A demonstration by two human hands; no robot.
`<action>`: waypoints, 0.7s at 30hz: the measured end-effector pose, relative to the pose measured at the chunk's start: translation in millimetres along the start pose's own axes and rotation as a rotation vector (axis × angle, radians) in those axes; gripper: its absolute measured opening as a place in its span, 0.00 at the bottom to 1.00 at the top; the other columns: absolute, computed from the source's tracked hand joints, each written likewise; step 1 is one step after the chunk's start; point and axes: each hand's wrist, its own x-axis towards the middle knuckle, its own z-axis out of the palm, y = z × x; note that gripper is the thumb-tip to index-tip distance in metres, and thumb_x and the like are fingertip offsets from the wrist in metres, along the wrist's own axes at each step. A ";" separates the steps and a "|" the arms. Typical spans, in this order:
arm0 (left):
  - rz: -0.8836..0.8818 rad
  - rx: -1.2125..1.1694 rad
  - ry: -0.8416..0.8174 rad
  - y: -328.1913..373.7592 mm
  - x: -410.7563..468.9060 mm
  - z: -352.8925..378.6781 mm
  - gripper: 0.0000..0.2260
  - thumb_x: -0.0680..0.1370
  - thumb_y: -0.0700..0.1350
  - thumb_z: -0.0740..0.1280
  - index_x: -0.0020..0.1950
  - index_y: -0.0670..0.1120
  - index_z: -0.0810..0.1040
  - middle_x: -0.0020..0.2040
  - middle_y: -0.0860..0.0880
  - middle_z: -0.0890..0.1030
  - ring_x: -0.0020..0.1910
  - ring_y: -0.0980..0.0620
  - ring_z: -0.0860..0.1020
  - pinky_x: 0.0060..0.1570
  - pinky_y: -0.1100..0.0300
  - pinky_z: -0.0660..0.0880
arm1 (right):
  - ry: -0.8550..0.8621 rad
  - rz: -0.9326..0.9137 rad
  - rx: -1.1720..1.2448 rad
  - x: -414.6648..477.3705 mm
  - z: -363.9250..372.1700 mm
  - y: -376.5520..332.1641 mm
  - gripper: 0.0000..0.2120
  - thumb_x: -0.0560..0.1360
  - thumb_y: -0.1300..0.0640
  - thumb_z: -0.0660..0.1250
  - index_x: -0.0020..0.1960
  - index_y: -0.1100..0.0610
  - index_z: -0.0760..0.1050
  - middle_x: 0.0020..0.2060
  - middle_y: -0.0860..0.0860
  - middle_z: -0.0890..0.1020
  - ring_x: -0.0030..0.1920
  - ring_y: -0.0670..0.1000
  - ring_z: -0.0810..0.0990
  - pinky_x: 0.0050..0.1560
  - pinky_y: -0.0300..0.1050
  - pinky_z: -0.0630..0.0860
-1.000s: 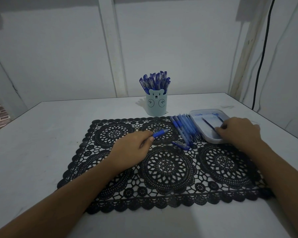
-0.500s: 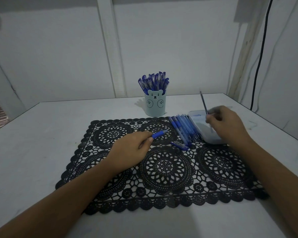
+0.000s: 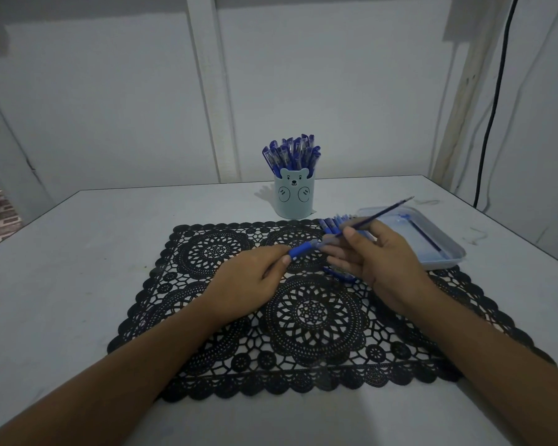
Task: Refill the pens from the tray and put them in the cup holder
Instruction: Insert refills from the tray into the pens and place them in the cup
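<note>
My left hand [image 3: 248,284] pinches a blue pen barrel [image 3: 303,249] over the middle of the black lace mat [image 3: 303,320]. My right hand [image 3: 380,255] pinches a thin dark refill [image 3: 387,212], its tip pointing up to the right, its lower end at the barrel's open end. A pale tray [image 3: 445,252] lies to the right with another refill [image 3: 427,236] in it. The bear-face cup holder [image 3: 293,196] stands behind the mat, full of blue pens [image 3: 290,154].
Several blue pen barrels [image 3: 334,223] lie between the cup and the tray, partly hidden by my right hand. One blue piece [image 3: 339,273] lies on the mat under that hand. A black cable [image 3: 490,123] hangs on the right wall. The table [image 3: 94,252] ends at the wall.
My right hand lifted a refill out of the tray and carried it left to the barrel. My left hand raised the barrel a little toward it.
</note>
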 end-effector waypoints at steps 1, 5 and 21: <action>0.001 -0.005 -0.001 -0.3 0.0 0.3 0.11 0.81 0.47 0.56 0.58 0.50 0.75 0.33 0.57 0.72 0.32 0.60 0.71 0.30 0.67 0.64 | -0.008 0.001 0.019 -0.4 0.3 0.8 0.04 0.78 0.61 0.58 0.48 0.59 0.71 0.43 0.57 0.84 0.45 0.53 0.84 0.45 0.43 0.81; 0.021 -0.046 0.014 -1.2 -1.0 0.4 0.11 0.81 0.48 0.55 0.58 0.50 0.75 0.32 0.58 0.72 0.34 0.60 0.72 0.30 0.70 0.63 | -0.028 0.020 0.138 -0.5 3.0 1.4 0.06 0.79 0.61 0.55 0.47 0.58 0.70 0.44 0.60 0.83 0.47 0.56 0.83 0.44 0.44 0.81; 0.077 -0.066 0.029 -3.1 -0.9 1.3 0.16 0.78 0.51 0.53 0.58 0.49 0.75 0.31 0.57 0.72 0.34 0.59 0.72 0.30 0.67 0.64 | -0.035 0.069 0.214 0.1 2.1 0.8 0.05 0.79 0.58 0.56 0.46 0.56 0.69 0.42 0.61 0.84 0.44 0.55 0.84 0.38 0.42 0.80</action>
